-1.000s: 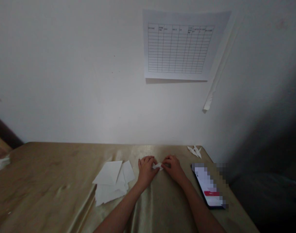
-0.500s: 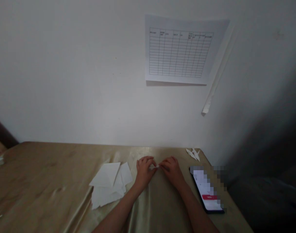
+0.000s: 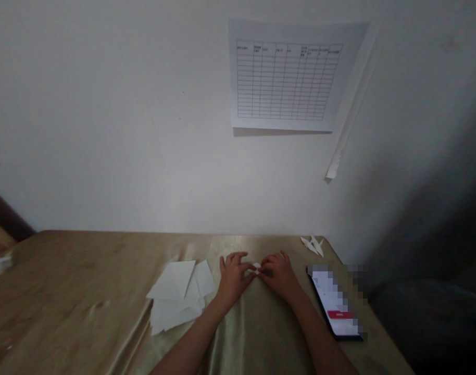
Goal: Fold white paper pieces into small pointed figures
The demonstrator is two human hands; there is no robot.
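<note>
A small piece of folded white paper (image 3: 257, 266) sits between my two hands, above the tablecloth near the middle of the table. My left hand (image 3: 234, 273) pinches its left side between thumb and forefinger, the other fingers raised. On the right side, my right hand (image 3: 277, 272) grips it with thumb and fingertips close together. The fingers cover much of the paper, so its full shape is hidden. To the left of my left hand lies a loose pile of white paper sheets (image 3: 179, 297).
Folded white paper pieces (image 3: 313, 246) lie at the table's far right corner. A lit phone (image 3: 332, 302) rests along the right edge. The table (image 3: 85, 291) has a shiny tan cover and meets a wall with a printed table sheet (image 3: 285, 78).
The folded paper now shows more of its white surface between my fingers. My fingertips have shifted slightly around it, and the camera view has moved a little.
</note>
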